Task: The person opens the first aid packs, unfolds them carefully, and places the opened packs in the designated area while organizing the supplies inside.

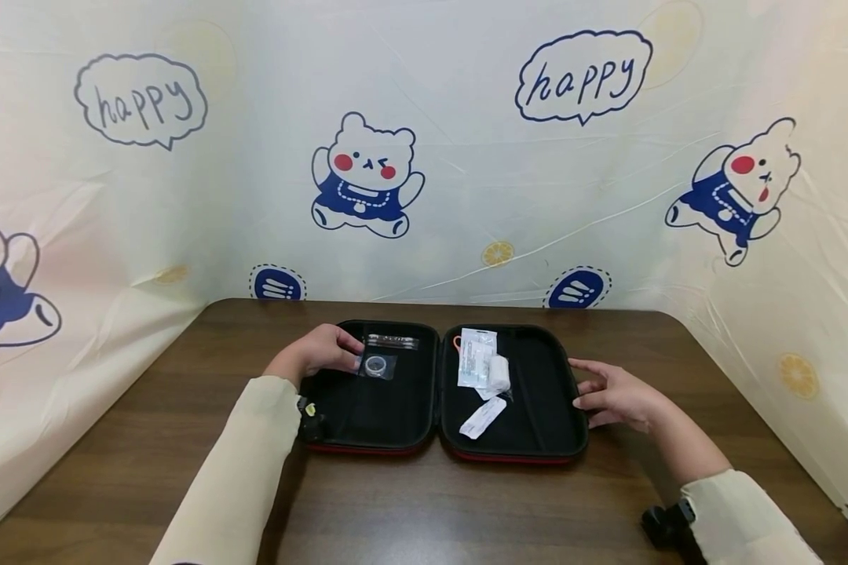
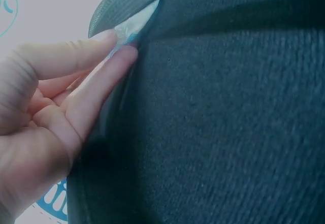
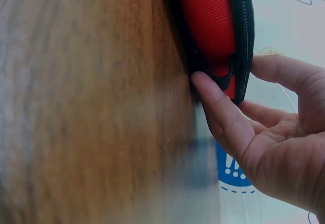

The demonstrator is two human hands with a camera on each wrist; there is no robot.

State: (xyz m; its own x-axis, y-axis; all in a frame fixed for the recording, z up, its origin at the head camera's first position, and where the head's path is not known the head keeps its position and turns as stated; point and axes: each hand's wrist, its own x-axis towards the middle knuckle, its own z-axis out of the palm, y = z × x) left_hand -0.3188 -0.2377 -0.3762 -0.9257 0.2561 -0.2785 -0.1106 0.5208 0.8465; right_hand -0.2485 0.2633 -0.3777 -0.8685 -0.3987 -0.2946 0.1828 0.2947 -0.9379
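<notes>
A zip case (image 1: 367, 420), black inside and red outside, lies unfolded on the table. My left hand (image 1: 323, 350) reaches over the far left of its left half. Thumb and finger pinch the edge of a clear plastic packet (image 1: 384, 367) with a pale ring-shaped roll inside. In the left wrist view, part of the packet (image 2: 136, 25) is tucked under a black strap (image 2: 137, 3). My right hand (image 1: 618, 395) holds the right rim, its thumb at the zip (image 3: 246, 36) and a finger at the small black handle loop (image 3: 222, 80).
Beyond the ring packet, a narrow clear packet (image 1: 392, 342) lies under the strap. The right half holds white packets (image 1: 475, 357), a white roll (image 1: 498, 373), a small white sachet (image 1: 483, 418) and an orange loop (image 1: 456, 343). A printed cloth (image 1: 452, 196) hangs behind the table (image 1: 410, 510).
</notes>
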